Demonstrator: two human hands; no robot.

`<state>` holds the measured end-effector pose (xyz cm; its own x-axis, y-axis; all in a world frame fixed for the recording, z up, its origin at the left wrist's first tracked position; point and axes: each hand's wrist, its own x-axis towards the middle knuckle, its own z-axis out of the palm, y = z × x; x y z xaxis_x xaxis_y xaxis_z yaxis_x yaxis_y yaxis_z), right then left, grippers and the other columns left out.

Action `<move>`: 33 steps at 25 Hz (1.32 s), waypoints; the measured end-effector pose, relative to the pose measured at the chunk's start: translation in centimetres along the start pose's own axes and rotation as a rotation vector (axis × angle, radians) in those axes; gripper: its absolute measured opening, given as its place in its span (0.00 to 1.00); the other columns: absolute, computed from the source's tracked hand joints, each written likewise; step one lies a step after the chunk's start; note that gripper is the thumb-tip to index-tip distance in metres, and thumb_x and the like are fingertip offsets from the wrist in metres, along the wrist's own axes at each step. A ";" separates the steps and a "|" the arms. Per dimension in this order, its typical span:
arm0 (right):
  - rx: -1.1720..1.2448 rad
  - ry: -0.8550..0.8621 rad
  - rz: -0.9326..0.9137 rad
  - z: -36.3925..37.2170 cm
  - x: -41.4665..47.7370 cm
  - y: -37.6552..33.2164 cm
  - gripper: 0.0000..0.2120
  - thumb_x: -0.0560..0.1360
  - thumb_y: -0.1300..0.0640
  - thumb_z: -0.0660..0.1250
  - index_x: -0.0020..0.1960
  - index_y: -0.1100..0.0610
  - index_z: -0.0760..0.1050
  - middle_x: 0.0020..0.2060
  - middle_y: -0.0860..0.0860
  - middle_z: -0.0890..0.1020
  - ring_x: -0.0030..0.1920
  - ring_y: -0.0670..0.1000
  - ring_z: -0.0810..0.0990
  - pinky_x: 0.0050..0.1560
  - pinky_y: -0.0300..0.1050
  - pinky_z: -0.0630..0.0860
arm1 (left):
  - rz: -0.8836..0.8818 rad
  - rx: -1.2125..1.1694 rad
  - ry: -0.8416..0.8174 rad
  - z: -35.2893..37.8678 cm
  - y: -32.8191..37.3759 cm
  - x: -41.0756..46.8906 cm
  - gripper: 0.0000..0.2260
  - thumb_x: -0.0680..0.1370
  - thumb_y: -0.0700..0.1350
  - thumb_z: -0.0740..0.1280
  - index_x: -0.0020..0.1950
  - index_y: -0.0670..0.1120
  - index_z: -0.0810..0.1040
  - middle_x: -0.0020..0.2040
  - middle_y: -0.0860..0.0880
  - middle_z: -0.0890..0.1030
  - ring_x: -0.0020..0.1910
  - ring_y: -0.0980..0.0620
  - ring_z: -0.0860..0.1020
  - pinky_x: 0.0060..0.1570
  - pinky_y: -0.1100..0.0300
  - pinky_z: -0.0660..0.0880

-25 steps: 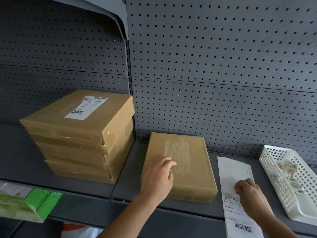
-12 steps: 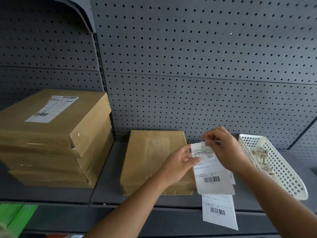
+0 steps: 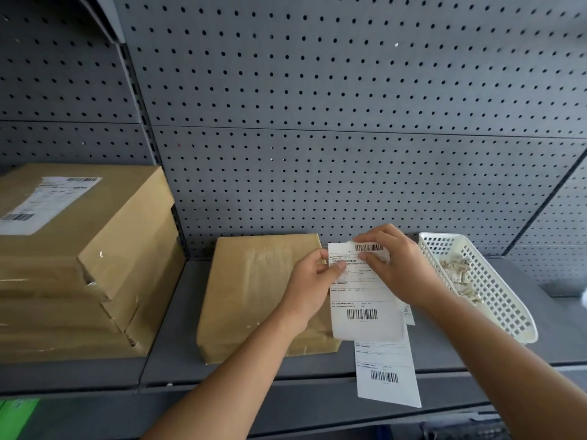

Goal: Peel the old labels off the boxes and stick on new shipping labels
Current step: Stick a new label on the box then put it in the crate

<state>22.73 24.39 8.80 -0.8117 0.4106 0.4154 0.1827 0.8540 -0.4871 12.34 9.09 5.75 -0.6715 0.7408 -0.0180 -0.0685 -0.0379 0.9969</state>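
Observation:
A flat brown box (image 3: 254, 290) lies on the grey shelf, its top bare of any label. Just right of it I hold a white shipping label (image 3: 365, 309) up in the air. My left hand (image 3: 309, 281) pinches its upper left edge. My right hand (image 3: 398, 268) pinches the top edge, where a corner curls away from the sheet. More label sheets (image 3: 386, 373) lie on the shelf below and hang over its front edge. A stack of brown boxes (image 3: 82, 268) stands at the left, the top one bearing a white label (image 3: 47, 201).
A white plastic basket (image 3: 495, 300) with crumpled paper scraps sits at the right on the shelf (image 3: 168, 369). Grey pegboard (image 3: 317, 122) forms the back wall. Something green (image 3: 16, 414) shows below the shelf at the lower left.
A second ago my left hand lay on the box and my right on the sheets. Both hands then lifted one label, and now my right fingers work at its top edge.

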 end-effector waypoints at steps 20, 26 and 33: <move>0.168 0.003 -0.070 -0.7 -0.6 -0.7 0.14 0.73 0.62 0.74 0.49 0.43 0.80 0.43 0.44 0.81 0.44 0.47 0.80 0.50 0.35 0.77 | -0.120 0.040 -0.188 -1.3 2.9 1.6 0.07 0.79 0.50 0.70 0.47 0.47 0.84 0.41 0.49 0.83 0.39 0.54 0.79 0.42 0.60 0.73; 0.167 0.000 -0.141 -0.6 -1.2 -0.6 0.10 0.73 0.63 0.74 0.50 0.51 0.83 0.49 0.42 0.80 0.47 0.45 0.80 0.51 0.39 0.78 | -0.231 -0.021 -0.214 -1.4 2.6 1.5 0.09 0.78 0.47 0.70 0.51 0.42 0.84 0.40 0.48 0.82 0.38 0.54 0.78 0.37 0.64 0.73; -0.024 0.080 -0.229 -0.5 -1.6 -0.9 0.08 0.73 0.59 0.74 0.50 0.49 0.83 0.49 0.43 0.76 0.52 0.48 0.74 0.51 0.31 0.71 | -0.314 -0.107 -0.266 -1.5 2.6 1.3 0.07 0.78 0.46 0.70 0.49 0.42 0.83 0.39 0.48 0.81 0.37 0.54 0.77 0.37 0.64 0.72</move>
<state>24.19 23.12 8.95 -0.7872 0.2284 0.5728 0.0130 0.9348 -0.3550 10.18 8.97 8.22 -0.3927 0.8742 -0.2855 -0.3250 0.1585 0.9323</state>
